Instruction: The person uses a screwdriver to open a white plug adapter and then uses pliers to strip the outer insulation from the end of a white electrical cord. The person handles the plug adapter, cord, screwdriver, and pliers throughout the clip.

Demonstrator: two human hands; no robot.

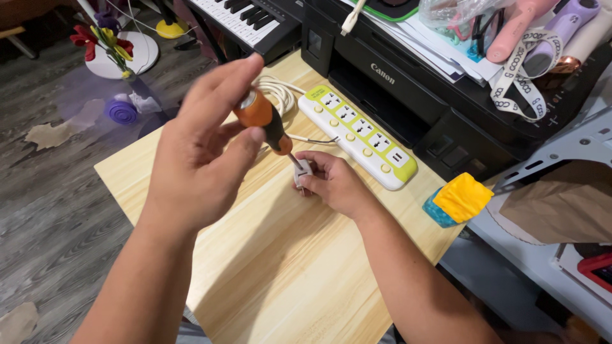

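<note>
Holding the orange-handled screwdriver (264, 121) in my left hand (204, 153), fingers closed round its grip; its long axis slants down-right, tip meeting the white plug (302, 173). My right hand (335, 185) pinches that plug on the wooden table (280, 267), near its far edge, beside the power strip (358, 135).

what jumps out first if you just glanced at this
The eye lands mid-frame on the left hand gripping an orange-and-black screwdriver, tip down on a small white plug that the right hand pins to the pale wooden table. Just behind lies a white and lime-green power strip with its coiled cable, in front of a black printer.
</note>
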